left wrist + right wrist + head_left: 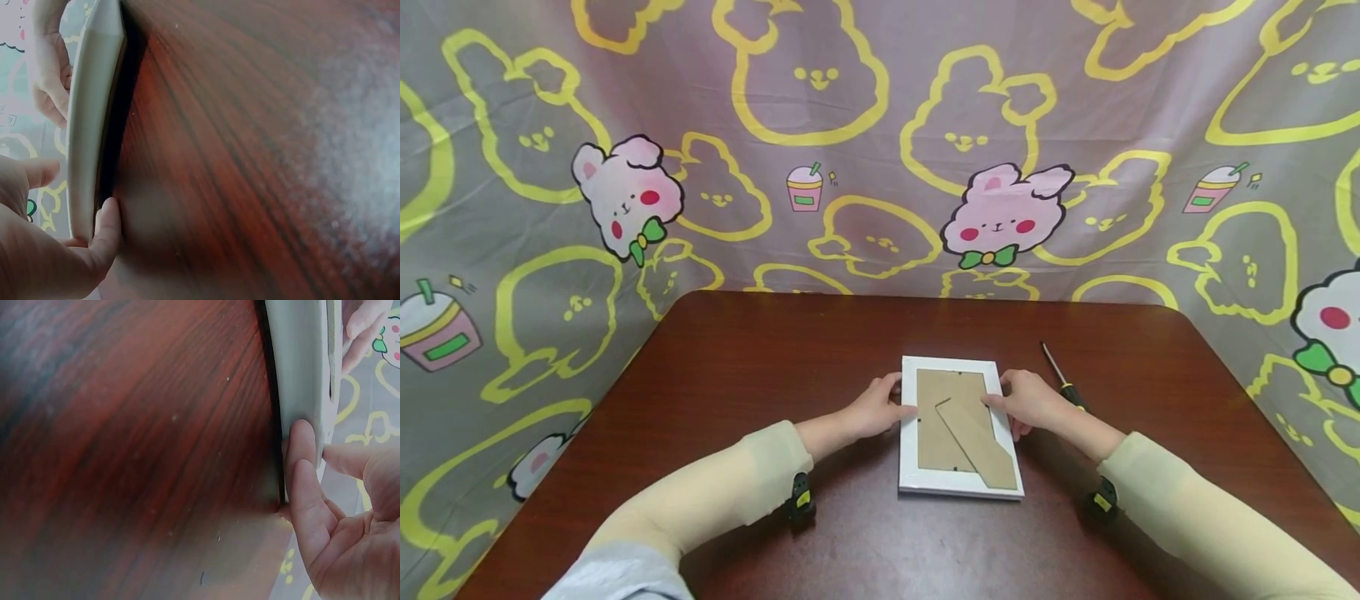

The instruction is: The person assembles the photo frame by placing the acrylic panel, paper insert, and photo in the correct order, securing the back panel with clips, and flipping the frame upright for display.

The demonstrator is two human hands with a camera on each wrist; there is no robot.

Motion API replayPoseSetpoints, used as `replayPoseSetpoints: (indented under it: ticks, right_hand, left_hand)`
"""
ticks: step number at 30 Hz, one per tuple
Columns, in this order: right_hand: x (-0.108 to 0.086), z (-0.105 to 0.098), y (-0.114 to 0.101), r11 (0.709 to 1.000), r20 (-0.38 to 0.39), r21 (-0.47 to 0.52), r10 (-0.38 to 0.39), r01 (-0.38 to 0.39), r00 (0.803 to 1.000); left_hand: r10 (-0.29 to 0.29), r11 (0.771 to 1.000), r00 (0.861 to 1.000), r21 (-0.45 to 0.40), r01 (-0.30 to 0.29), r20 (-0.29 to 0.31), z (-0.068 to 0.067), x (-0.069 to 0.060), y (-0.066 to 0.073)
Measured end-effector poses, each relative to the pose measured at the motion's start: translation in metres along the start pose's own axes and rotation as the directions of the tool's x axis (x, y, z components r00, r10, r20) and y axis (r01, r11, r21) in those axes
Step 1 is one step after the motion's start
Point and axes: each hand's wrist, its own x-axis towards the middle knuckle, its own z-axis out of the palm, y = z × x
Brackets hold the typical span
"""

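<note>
A white picture frame [961, 483] is face down near the middle of the table, its brown backing board [951, 442] and fold-out stand [973, 440] facing up. The stand lies flat against the board. On the frame's left side, my left hand [874, 408] grips the edge, thumb above and fingertips at the side in the left wrist view. My right hand [1032, 400] holds the right edge, its thumb over the border and fingers [303, 447] along the outer side. Whether the frame is slightly raised, I cannot tell.
A screwdriver [1070, 392] with a black and yellow handle lies on the dark wooden table [775, 350], just beyond my right hand. Cartoon-printed cloth [880, 167] hangs around the table's back and sides.
</note>
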Motion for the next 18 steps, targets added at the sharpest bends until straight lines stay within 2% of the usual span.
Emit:
replayPoseSetpoints:
  ticks: [7, 12, 18]
  right_hand:
    - [-0.0001, 0.0009, 0.0024, 0.999, 0.000, 0.031, 0.005, -0.005, 1.000]
    - [0.0004, 0.0017, 0.0049, 0.998, -0.001, 0.060, -0.006, 0.006, 1.000]
    - [0.0030, 0.0011, 0.0084, 0.996, -0.004, 0.090, -0.018, 0.018, 1.000]
  left_hand:
    - [-0.042, 0.994, 0.998, -0.103, 0.046, 0.035, -0.0016, 0.0023, -0.0012]
    - [-0.082, 0.969, 0.991, -0.223, 0.105, 0.109, -0.0035, 0.0026, -0.0011]
    - [-0.095, 0.948, 0.979, -0.283, 0.144, 0.180, -0.0061, 0.0033, 0.0029]
